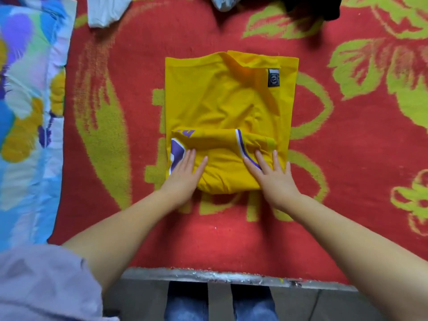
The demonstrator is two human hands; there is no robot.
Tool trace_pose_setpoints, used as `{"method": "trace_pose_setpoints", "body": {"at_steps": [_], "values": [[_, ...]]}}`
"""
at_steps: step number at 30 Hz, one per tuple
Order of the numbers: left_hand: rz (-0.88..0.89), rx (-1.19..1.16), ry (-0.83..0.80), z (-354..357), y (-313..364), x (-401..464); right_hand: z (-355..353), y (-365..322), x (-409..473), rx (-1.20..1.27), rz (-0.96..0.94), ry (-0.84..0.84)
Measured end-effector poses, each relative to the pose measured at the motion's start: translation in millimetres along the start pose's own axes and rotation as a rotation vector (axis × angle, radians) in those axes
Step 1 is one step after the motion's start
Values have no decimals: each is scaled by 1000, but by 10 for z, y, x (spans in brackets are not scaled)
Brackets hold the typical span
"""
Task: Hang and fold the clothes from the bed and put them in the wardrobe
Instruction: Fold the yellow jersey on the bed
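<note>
A yellow jersey (pixel 222 105) with purple and white trim lies partly folded on the red and green bed cover (pixel 347 158), its near end turned up over the rest. A small dark label shows near its far right corner. My left hand (pixel 185 172) presses flat on the near left part of the fold, fingers straight. On the near right part, my right hand (pixel 273 174) lies flat the same way, fingers spread over the purple stripe.
A colourful patterned sheet (pixel 27 112) lies along the left side. At the far edge sit a white garment (pixel 106 10), a pale one (pixel 229 2) and a black one (pixel 312 8). The bed's near edge (pixel 231 276) runs just above my jeans.
</note>
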State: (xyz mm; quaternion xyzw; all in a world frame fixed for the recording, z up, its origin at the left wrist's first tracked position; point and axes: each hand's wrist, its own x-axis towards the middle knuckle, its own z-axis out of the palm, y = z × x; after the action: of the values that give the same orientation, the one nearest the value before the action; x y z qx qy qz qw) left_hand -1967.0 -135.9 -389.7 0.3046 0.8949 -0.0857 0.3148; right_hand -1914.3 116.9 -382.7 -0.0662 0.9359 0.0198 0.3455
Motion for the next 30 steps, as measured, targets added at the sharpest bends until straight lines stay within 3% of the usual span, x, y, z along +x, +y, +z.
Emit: {"method": "trace_pose_setpoints", "body": {"at_steps": [3,6,8,11,14,18,20,25,28,30], "values": [[25,-124,-181,-239,-12,-53,-220,45,-68,104,-90,-119],[79,-423,-483,-493,-40,-246,-498,131,-227,267,-205,-404],[149,-499,-662,-636,-109,-370,-683,174,-317,350,-258,-602],[115,-674,-722,-852,-389,-395,-955,322,-257,505,-239,-682],[-48,-1027,-500,-934,-768,-168,-1036,579,40,826,-72,-508],[-519,-1295,107,-771,-896,254,-852,656,371,1083,297,107],[-646,-1314,254,-599,-763,332,-716,550,418,1173,391,299],[-708,-1264,567,-280,-530,370,-453,364,472,1012,457,340],[-670,-1222,585,-330,-593,449,-493,360,518,989,511,396],[-674,-1044,567,-387,-605,433,-532,282,473,857,518,450]]}}
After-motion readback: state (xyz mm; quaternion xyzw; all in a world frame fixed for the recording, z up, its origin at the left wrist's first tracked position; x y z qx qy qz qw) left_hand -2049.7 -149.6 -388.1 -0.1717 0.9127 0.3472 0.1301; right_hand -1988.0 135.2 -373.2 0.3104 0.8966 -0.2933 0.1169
